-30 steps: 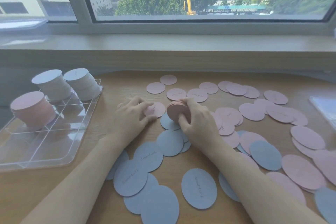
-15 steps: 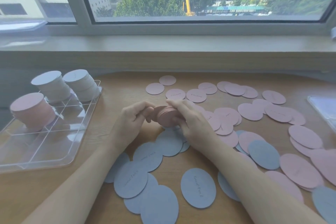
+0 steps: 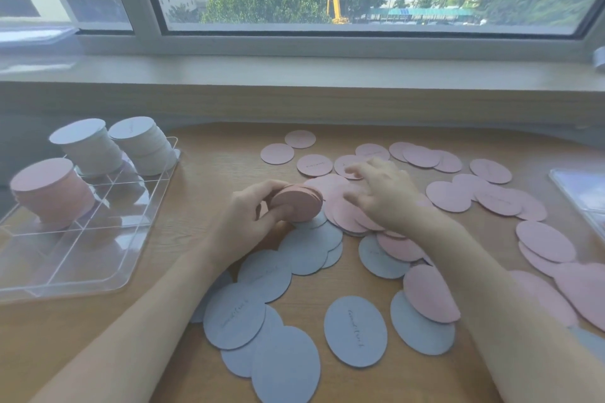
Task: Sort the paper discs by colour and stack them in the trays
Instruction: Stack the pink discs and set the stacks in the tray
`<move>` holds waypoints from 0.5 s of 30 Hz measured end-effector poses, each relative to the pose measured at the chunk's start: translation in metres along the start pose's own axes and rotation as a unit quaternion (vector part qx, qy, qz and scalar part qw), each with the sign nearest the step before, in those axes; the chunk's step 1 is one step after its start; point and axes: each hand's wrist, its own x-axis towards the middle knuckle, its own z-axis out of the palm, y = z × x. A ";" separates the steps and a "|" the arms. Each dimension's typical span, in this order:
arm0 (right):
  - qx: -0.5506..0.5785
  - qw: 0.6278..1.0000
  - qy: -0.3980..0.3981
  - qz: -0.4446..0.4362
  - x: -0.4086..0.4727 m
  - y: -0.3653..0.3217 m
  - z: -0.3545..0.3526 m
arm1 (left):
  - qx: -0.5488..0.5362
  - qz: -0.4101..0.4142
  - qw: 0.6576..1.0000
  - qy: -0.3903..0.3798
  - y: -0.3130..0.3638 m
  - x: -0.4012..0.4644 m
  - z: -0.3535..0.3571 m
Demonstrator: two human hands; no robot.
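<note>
Head view: biggest risk is my left hand [image 3: 248,226], curled around the pink bundle [image 3: 298,206] at frame centre, letting the loose edges fan and spill onto grey discs [image 3: 311,249] below. Smaller risk: my right hand [image 3: 383,196], fingers spread and blurred over the pink discs [image 3: 347,216] right of centre, drags grey ones along. A second ago my right hand held the bundle; the clear tray [image 3: 98,271] at left is unchanged.

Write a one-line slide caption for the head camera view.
Left hand holds a pink disc stack while right hand reaches over loose pink discs; tray at left.
</note>
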 end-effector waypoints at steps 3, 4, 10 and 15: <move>-0.041 0.992 -0.118 0.035 -0.003 0.018 -0.016 | -0.001 0.001 1.000 -0.006 0.001 0.000 0.000; -0.030 0.990 -0.132 0.033 -0.004 0.020 -0.018 | -0.003 0.003 1.000 -0.007 0.001 0.001 0.000; 0.006 0.993 -0.114 0.016 -0.007 0.011 -0.016 | 0.004 0.000 1.000 -0.005 0.000 0.001 0.001; 0.050 0.996 -0.078 0.017 -0.007 0.008 -0.015 | 0.009 0.007 1.000 -0.008 0.000 0.001 0.000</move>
